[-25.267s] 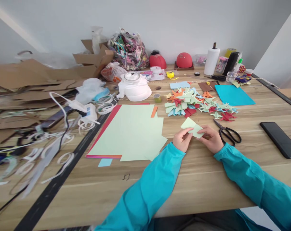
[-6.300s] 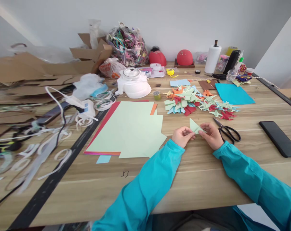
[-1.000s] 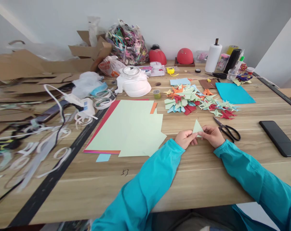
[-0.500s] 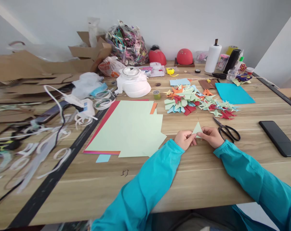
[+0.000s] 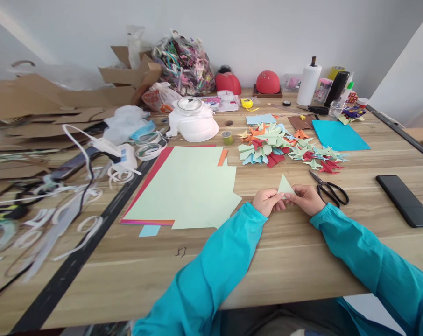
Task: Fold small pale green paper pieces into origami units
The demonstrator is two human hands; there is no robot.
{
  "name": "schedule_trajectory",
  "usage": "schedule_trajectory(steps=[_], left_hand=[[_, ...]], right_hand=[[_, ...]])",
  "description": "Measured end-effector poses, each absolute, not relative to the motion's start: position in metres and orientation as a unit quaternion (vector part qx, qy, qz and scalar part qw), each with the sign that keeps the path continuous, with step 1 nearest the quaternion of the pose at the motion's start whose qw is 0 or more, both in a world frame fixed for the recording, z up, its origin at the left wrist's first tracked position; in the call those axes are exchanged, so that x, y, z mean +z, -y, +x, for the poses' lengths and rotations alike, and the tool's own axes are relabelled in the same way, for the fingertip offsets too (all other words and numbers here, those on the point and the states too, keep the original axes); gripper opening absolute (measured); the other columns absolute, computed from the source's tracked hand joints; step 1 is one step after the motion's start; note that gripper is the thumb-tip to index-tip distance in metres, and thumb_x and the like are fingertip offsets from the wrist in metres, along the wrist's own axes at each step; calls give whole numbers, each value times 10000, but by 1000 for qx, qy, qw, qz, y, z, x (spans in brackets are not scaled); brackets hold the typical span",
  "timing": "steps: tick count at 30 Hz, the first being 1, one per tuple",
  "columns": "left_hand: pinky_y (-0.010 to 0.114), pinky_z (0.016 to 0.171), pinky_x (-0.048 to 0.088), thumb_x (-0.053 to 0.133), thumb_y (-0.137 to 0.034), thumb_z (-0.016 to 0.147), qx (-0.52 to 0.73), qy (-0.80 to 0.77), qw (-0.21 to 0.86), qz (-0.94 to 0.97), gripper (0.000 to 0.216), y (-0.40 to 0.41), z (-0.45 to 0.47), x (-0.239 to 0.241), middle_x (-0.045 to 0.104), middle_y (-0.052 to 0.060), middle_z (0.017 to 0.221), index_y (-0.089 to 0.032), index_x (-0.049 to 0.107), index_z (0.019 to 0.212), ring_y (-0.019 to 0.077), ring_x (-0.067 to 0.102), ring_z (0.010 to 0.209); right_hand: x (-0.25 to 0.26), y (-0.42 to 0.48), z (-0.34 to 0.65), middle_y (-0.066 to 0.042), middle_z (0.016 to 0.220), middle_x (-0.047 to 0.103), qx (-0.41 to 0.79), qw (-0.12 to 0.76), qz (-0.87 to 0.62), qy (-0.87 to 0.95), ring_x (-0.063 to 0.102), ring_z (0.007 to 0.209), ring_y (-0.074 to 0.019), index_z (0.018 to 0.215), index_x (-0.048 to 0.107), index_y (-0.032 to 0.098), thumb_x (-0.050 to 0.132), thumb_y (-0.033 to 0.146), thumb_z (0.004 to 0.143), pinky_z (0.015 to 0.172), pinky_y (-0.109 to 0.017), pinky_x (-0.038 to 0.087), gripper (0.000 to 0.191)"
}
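Note:
A small pale green folded paper (image 5: 285,186), now a triangle pointing up, is pinched between both hands just above the wooden table (image 5: 295,252). My left hand (image 5: 266,202) grips its lower left part with closed fingers. My right hand (image 5: 306,199) pinches its lower right part. Both arms wear teal sleeves. A stack of large pale green sheets (image 5: 186,186) over red paper lies to the left of my hands. A heap of folded paper figures (image 5: 285,149) in green, red, orange and blue lies beyond them.
Black scissors (image 5: 330,188) lie right beside my right hand, and a black phone (image 5: 405,200) lies farther right. A blue sheet (image 5: 338,135), a paper roll (image 5: 307,85), a white jar (image 5: 193,122), cardboard (image 5: 39,107) and tangled white strips (image 5: 67,205) crowd the back and left.
The green paper has gone from a flat sheet to a small folded triangle. Over the last second the hands stay in place, with the triangle shifting only slightly.

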State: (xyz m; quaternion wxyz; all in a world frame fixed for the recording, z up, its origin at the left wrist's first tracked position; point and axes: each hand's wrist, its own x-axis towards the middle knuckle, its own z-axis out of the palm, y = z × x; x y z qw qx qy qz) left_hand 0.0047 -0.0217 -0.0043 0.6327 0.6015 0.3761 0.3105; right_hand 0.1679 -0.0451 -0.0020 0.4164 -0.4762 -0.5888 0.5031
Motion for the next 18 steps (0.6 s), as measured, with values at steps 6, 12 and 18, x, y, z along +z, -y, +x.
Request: schedule_trajectory(steps=[6, 12, 18], left_hand=[[201, 419, 360, 540, -473, 723, 307, -381, 637, 595, 381, 22, 5, -4, 623, 51, 538, -117, 613, 612, 85, 503, 435], [199, 414, 364, 544, -500, 713, 318, -379, 627, 602, 406, 22, 5, -4, 624, 53, 535, -121, 603, 579, 84, 500, 430], [198, 409, 361, 544, -500, 713, 316, -382, 630, 597, 405, 22, 6, -4, 626, 53, 538, -118, 601, 591, 83, 500, 425]], right_hand=[[-1, 45, 167, -18, 600, 619, 501, 423, -477, 585, 523, 517, -100, 656, 612, 146, 662, 501, 627, 513, -238, 443, 360], [-1, 46, 168, -10, 574, 612, 506, 428, -478, 576, 513, 488, -89, 646, 615, 153, 612, 527, 668, 497, -226, 432, 376], [-1, 45, 168, -7, 571, 611, 494, 434, -477, 583, 511, 482, -90, 648, 642, 161, 603, 529, 675, 493, -226, 433, 371]])
